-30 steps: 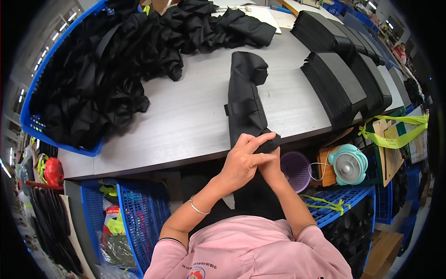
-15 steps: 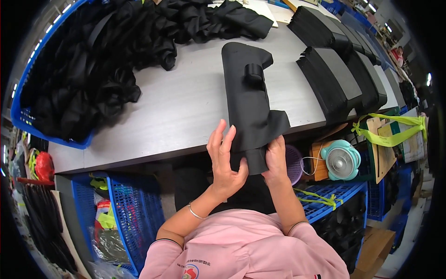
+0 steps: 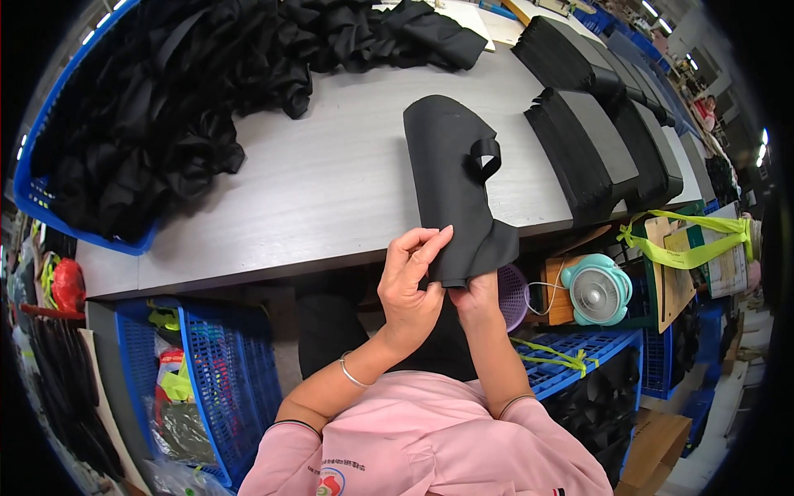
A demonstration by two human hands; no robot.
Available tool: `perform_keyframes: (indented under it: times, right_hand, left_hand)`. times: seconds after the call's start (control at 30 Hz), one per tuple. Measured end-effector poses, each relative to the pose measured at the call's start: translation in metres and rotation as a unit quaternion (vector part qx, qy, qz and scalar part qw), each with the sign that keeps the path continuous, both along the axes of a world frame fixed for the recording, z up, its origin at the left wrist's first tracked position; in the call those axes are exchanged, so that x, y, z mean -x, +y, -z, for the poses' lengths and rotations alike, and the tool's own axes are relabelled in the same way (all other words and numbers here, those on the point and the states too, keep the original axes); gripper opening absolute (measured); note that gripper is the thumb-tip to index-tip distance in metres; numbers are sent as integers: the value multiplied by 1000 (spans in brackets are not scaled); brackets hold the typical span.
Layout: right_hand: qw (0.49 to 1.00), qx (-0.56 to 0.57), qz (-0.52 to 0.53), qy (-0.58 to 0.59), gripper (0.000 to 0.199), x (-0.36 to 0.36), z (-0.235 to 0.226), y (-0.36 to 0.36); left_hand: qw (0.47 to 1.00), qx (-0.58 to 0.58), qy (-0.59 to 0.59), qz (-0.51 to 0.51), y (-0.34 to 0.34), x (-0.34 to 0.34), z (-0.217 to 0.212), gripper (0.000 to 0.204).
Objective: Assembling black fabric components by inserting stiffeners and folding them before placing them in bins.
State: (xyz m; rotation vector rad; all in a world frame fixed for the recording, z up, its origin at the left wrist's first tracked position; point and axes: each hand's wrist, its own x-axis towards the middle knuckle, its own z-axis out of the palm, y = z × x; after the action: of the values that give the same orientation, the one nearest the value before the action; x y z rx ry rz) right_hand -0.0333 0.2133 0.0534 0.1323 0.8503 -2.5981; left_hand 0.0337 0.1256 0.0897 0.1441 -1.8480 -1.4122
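A black fabric piece (image 3: 453, 186) lies lengthwise over the table's front edge, its far end rounded and a black strap loop (image 3: 486, 159) standing up on its right side. My left hand (image 3: 411, 281) grips its near left corner, fingertips on top and thumb at the lower edge. At the near right corner, my right hand (image 3: 475, 296) reaches in under a flap of the same piece. Most of the right fingers are hidden beneath the fabric, but the hand appears closed on it.
Crumpled black fabric pieces (image 3: 182, 99) fill a blue basket (image 3: 124, 245) at the left. Stacks of flat black pieces (image 3: 579, 140) stand on the right of the grey table (image 3: 331, 165). Below it are a turquoise fan (image 3: 597, 291), a purple basket (image 3: 514, 296) and blue crates (image 3: 236, 372).
The near end has been folded under or tucked in, so the narrow tab that stuck out is mostly hidden. The strap loop has turned rightward, and the right hand has slid under the flap.
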Motion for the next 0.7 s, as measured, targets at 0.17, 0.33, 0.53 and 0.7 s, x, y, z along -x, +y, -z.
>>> perform_keyframes:
  times: [0.17, 0.33, 0.53, 0.7]
  right_hand:
    - [1000, -1, -6, 16, 31, 0, 1, -1]
    - [1000, -12, -3, 7, 28, -1, -4, -5]
    - [999, -24, -5, 36, 29, -5, -12, -5]
    - [997, -37, -11, 61, 32, -9, -11, -1]
  left_hand:
    - [1000, -12, 4, 9, 1, 1, -3, 65]
    - [1000, -4, -4, 11, 3, 2, -4, 55]
    - [999, 19, -27, 38, -2, 2, -10, 58]
    - [998, 29, -31, 56, -7, -1, -19, 61]
